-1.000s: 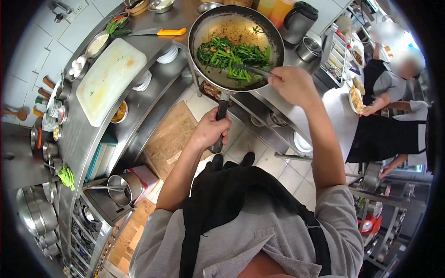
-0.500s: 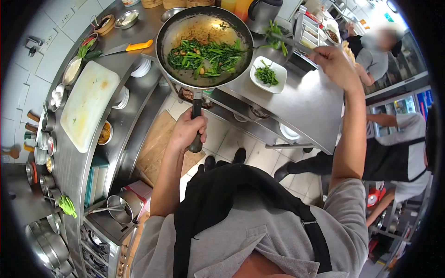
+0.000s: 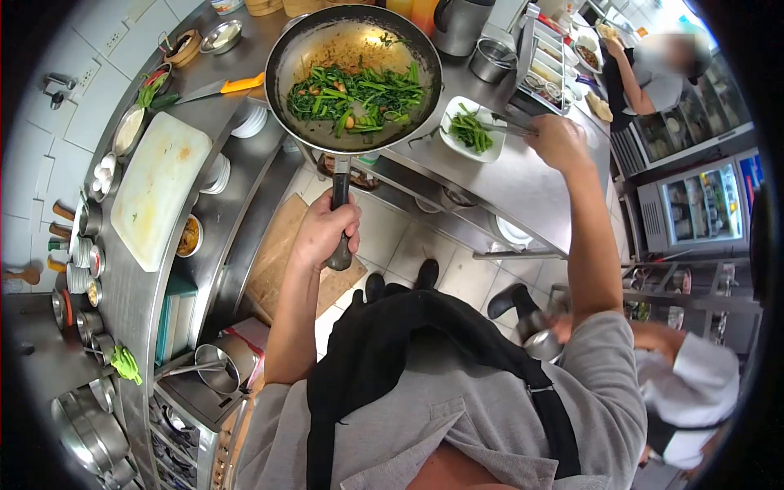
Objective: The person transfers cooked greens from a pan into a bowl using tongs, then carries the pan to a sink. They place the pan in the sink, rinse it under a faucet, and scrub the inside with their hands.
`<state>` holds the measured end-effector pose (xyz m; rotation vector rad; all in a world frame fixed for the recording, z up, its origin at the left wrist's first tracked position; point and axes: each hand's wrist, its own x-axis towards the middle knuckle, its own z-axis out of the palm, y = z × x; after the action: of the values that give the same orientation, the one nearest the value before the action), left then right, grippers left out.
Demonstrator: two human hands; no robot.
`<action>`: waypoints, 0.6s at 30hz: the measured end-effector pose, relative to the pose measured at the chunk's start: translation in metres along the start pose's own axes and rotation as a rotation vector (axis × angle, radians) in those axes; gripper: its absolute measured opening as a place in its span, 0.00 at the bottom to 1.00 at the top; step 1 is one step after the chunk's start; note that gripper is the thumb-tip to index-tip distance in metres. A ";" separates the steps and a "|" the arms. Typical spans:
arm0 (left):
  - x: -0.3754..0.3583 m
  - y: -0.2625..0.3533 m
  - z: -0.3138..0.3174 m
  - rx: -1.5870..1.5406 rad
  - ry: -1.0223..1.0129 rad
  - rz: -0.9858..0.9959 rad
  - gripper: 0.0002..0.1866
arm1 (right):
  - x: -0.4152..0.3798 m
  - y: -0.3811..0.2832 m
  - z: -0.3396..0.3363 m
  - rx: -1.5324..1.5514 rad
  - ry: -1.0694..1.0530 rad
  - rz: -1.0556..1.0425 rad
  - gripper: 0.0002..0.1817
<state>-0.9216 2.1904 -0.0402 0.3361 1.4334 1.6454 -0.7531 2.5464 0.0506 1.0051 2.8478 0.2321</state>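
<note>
My left hand [image 3: 329,231] is wrapped round the black handle of a frying pan [image 3: 282,61], which is tilted up at the counter's edge. Cooked leafy greens [image 3: 351,96] with some garlic cloves lie in the pan. My right hand [image 3: 560,140] is closed on metal tongs [image 3: 510,129]. The tongs' tips are at the greens [image 3: 471,129] in a white square dish [image 3: 487,153] to the right of the pan.
A cutting board [image 3: 159,192] and an orange-handled knife [image 3: 242,82] lie on the left counter. Behind the dish stand a metal pot [image 3: 492,60] and a condiment tray [image 3: 545,65]. Two co-workers [image 3: 663,77] are at the right, one near my right elbow.
My right hand and the tongs have come down and left, bringing greens from the air to the white dish. The pan has shifted slightly left. The nearer co-worker has moved down the view.
</note>
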 end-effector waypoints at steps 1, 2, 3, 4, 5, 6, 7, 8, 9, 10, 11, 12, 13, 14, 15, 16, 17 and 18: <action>0.000 0.001 0.000 0.002 0.000 0.002 0.08 | -0.009 -0.001 -0.011 0.107 0.047 -0.014 0.14; 0.002 0.003 0.001 0.006 -0.003 0.001 0.08 | -0.015 -0.002 -0.015 0.215 0.092 -0.027 0.14; 0.003 0.003 0.003 0.012 -0.009 -0.003 0.08 | -0.016 -0.006 -0.015 0.218 0.092 -0.020 0.14; 0.005 0.004 0.004 0.020 -0.016 -0.007 0.08 | -0.018 -0.015 -0.014 0.244 0.086 -0.061 0.13; 0.007 0.004 0.004 0.018 -0.024 -0.002 0.08 | -0.019 -0.023 -0.011 0.269 0.079 -0.105 0.12; 0.007 0.004 0.005 0.014 -0.028 0.004 0.08 | -0.017 -0.029 -0.006 0.275 0.077 -0.102 0.12; 0.007 0.005 0.006 0.018 -0.027 0.001 0.08 | -0.011 -0.035 0.002 0.190 0.125 -0.181 0.11; 0.006 0.006 0.007 0.033 -0.017 0.015 0.08 | -0.005 -0.042 0.008 0.105 0.176 -0.258 0.10; 0.006 0.007 0.009 0.048 -0.009 0.030 0.08 | 0.001 -0.050 0.012 0.109 0.176 -0.256 0.10; 0.005 0.008 0.010 0.052 -0.011 0.028 0.08 | 0.008 -0.060 0.015 0.046 0.163 -0.275 0.08; 0.005 0.009 0.011 0.043 -0.005 0.031 0.08 | 0.015 -0.068 0.016 -0.018 0.151 -0.293 0.07; 0.004 0.009 0.012 0.036 -0.001 0.034 0.08 | 0.019 -0.073 0.017 -0.015 0.151 -0.289 0.07; 0.004 0.009 0.012 0.041 -0.002 0.034 0.08 | 0.023 -0.078 0.017 -0.068 0.173 -0.347 0.07; 0.005 0.008 0.012 0.028 -0.002 0.032 0.08 | 0.028 -0.080 0.016 -0.122 0.195 -0.406 0.07; 0.004 0.007 0.011 0.013 0.000 0.028 0.07 | 0.030 -0.078 0.013 -0.120 0.194 -0.407 0.07; 0.003 0.006 0.011 0.013 0.001 0.026 0.07 | 0.031 -0.071 0.009 -0.124 0.196 -0.398 0.07; 0.002 0.005 0.010 -0.001 0.002 0.029 0.07 | 0.031 -0.063 0.003 -0.130 0.199 -0.389 0.07; 0.002 0.004 0.010 -0.016 0.002 0.034 0.07 | 0.028 -0.052 -0.002 -0.132 0.198 -0.391 0.07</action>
<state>-0.9172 2.1991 -0.0346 0.3520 1.4224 1.6835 -0.8066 2.5237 0.0419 0.4066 3.0777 0.4947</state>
